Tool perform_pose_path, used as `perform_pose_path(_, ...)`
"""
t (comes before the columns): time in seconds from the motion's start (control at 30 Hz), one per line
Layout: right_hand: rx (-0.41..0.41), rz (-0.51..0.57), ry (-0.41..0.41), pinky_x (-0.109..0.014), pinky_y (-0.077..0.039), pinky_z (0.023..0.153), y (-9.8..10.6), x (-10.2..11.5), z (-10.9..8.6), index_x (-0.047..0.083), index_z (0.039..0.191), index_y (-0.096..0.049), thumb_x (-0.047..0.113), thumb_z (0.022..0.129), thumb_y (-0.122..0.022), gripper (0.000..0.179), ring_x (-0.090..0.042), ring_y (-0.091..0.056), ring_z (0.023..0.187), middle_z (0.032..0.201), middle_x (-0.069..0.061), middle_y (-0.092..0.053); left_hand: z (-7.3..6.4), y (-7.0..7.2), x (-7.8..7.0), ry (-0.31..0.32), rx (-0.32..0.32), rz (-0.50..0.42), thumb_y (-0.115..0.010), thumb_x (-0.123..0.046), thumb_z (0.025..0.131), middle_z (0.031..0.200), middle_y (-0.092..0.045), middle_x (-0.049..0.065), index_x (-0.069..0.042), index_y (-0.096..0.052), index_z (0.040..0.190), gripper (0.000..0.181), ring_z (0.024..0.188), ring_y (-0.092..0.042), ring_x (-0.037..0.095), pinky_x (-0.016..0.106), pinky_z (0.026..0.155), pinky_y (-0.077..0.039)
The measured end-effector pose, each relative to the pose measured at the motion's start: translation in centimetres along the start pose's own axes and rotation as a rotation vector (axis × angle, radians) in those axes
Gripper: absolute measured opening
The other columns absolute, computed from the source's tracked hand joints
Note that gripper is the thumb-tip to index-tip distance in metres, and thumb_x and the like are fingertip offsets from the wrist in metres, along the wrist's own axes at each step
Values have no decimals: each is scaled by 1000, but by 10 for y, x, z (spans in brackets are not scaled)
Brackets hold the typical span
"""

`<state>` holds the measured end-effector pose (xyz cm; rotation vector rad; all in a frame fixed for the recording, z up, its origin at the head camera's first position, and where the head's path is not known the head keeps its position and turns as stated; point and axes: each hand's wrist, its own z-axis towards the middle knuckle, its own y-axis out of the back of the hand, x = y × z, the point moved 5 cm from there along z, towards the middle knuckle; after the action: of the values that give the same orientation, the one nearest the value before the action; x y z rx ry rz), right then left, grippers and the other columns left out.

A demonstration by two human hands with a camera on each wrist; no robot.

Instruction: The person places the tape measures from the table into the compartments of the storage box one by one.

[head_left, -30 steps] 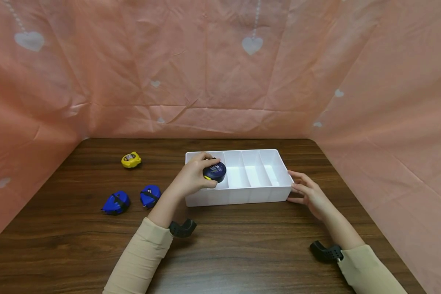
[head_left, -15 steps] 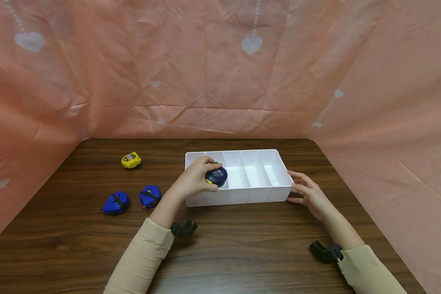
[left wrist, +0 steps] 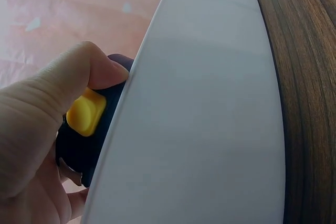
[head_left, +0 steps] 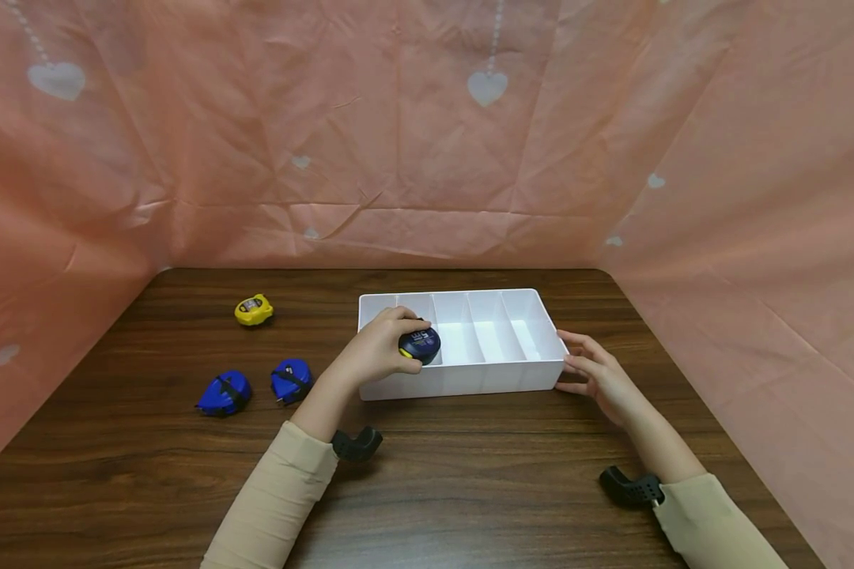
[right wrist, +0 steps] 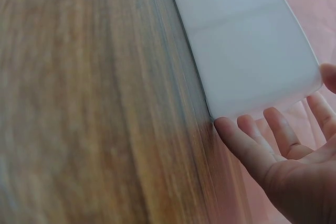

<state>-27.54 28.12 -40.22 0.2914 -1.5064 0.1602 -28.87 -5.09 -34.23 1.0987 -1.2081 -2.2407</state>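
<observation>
A dark navy tape measure [head_left: 420,344] with a yellow button [left wrist: 86,113] is held between the thumb and fingers of my left hand [head_left: 383,348]. It sits at the front rim of the white divided box [head_left: 462,380], over the second compartment from the left and partly below the rim. In the left wrist view the box's front wall hides part of it. My right hand [head_left: 605,381] touches the box's right end with fingers spread and fairly straight, fingertips along that end wall in the right wrist view.
Two blue tape measures [head_left: 225,393] with black straps lie left of my left forearm, and the second blue tape measure [head_left: 292,380] is closer to the box. Farther back lies a yellow tape measure [head_left: 254,310]. Pink cloth [head_left: 398,158] hangs behind the wooden table [head_left: 470,474].
My left hand has lowered the navy tape measure slightly, toward the front right of its compartment. My right hand, the box and the other tape measures stay in place.
</observation>
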Motion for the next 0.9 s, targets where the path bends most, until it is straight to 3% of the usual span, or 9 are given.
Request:
perform_pose_path(0.2,0,4,1,-42,-52,79,0,0,0,6,144,-35,17,101,-48,46,-17,-60,101,119,-9,-47,1,-2,3,-4,13,-25,-79,-17,67,117,-59,9,-6,-66,122,58,109,-50,23,36,92,-43)
perform_pose_path(0.4,2,4,3,-41,-52,79,0,0,-1,6,144,-36,18,101,-47,45,-17,-60,101,119,-9,-47,1,-6,6,-30,53,-70,-76,-12,75,110,-62,8,-2,-68,117,44,99,-54,20,34,85,-45)
perform_pose_path(0.6,12,16,9,-41,-52,80,1,1,0,8,143,-38,18,102,-47,43,-16,-60,101,118,-6,-48,1,-4,6,-29,27,-167,-67,-2,82,102,-69,8,2,-67,116,34,88,-62,18,32,76,-49)
perform_pose_path(0.73,11,23,8,-41,-52,80,2,1,0,8,142,-38,18,102,-47,43,-15,-60,101,117,-5,-49,0,-4,4,-41,62,-129,-70,-7,84,103,-69,7,1,-69,113,30,91,-62,19,33,80,-48)
perform_pose_path(0.9,15,24,4,-41,-52,80,1,-1,-1,7,143,-37,19,102,-47,44,-14,-60,101,118,-4,-49,1,-8,0,-90,91,22,-69,-17,87,107,-69,4,-5,-70,114,30,97,-62,17,37,87,-46)
